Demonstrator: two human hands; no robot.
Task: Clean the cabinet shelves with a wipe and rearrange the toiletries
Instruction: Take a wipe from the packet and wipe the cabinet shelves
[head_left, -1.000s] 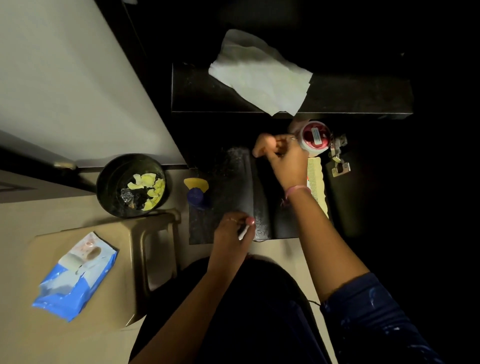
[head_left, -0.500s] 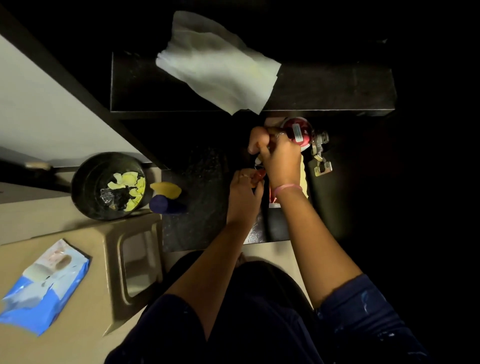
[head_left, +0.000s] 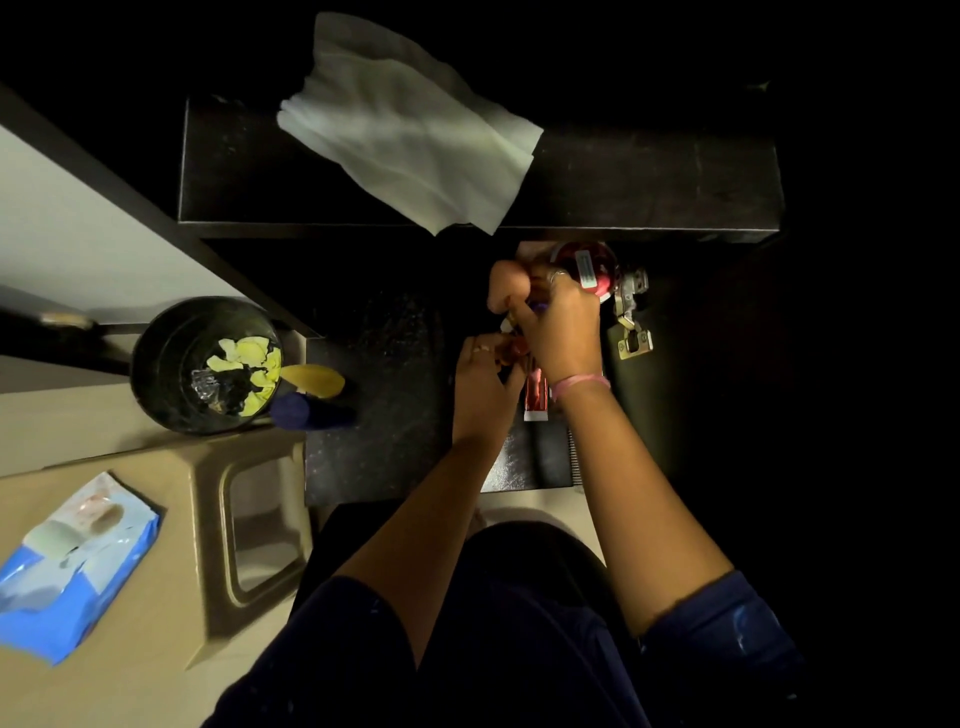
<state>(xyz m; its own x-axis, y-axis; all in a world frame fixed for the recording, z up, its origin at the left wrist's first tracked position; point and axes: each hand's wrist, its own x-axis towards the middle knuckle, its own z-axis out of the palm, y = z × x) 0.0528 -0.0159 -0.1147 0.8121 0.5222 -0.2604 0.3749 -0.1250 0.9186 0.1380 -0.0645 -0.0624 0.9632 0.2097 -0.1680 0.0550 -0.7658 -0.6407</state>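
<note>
A white wipe (head_left: 410, 150) lies draped over the front edge of the dark upper shelf (head_left: 649, 176). On the lower shelf (head_left: 384, 395) my right hand (head_left: 558, 322) is closed around a bundle of small toiletries, with a pinkish rounded item (head_left: 506, 288) sticking out to the left. A red round jar (head_left: 592, 265) stands just behind that hand. My left hand (head_left: 483, 384) grips a red tube (head_left: 535, 395) right beside the right hand. A yellow cap (head_left: 314, 379) and a blue-capped bottle (head_left: 306, 410) lie at the shelf's left edge.
A black bin (head_left: 202, 364) with yellow scraps stands on the floor at left. A beige plastic stool (head_left: 218, 519) carries a blue wipes pack (head_left: 67, 561). A metal door hinge (head_left: 631, 322) sits right of my right hand. The open cabinet door (head_left: 78, 223) is at upper left.
My left hand moved up from the shelf's front edge to meet the right hand and now holds the red tube. The view shifted, so the shelves appear larger and lower.
</note>
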